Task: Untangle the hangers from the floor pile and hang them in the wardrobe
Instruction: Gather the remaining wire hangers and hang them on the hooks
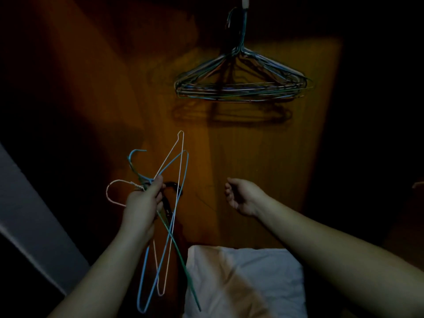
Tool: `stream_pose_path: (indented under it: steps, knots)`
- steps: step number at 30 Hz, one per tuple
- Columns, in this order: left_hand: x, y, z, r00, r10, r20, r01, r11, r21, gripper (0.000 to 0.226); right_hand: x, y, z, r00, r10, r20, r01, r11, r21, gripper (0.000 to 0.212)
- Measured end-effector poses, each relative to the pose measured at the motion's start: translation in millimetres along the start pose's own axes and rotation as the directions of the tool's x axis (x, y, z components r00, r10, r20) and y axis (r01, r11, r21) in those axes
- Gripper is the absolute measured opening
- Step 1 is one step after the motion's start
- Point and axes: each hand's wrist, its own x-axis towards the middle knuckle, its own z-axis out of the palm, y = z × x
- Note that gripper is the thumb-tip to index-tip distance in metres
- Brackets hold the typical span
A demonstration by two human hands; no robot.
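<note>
The left hand (143,203) is gripping a small tangle of wire hangers (171,216) by their necks, hooks splayed for sorting (blue, pale, green, perhaps more), while the right hand (241,196) is hovering loosely curled, its grip holding nothing. A hung bundle (243,81) is already dangling ahead; darkness is swallowing the wardrobe's rail.

1. One view only, head-worn, wide-angle; nothing shared with a second view.
2. Faces forward and down into a dim wardrobe, square on to its wooden back panel (263,157).
3. Close in: both forearms enter from the bottom edge, left hand (142,203) and right hand (243,196) at mid-frame.
4. Top edge reaches a hook (245,2) with hung hangers (243,86); bottom edge takes in white cloth (247,283).
5. Edges dark, lines bowed by the lens.
</note>
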Motion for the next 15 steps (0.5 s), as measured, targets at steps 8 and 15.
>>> stream_pose_path:
  steps: [8,15]
  knots:
    - [-3,4,-1,0.996,0.054,0.074,-0.058,0.997,0.050,0.025,-5,-14,24,0.989,-0.138,0.045,0.141,0.988,-0.062,0.029]
    - [0,9,2,0.984,0.104,0.148,-0.120,0.987,0.103,0.029,-12,-29,51,0.977,-0.204,0.066,0.206,0.978,-0.028,0.024]
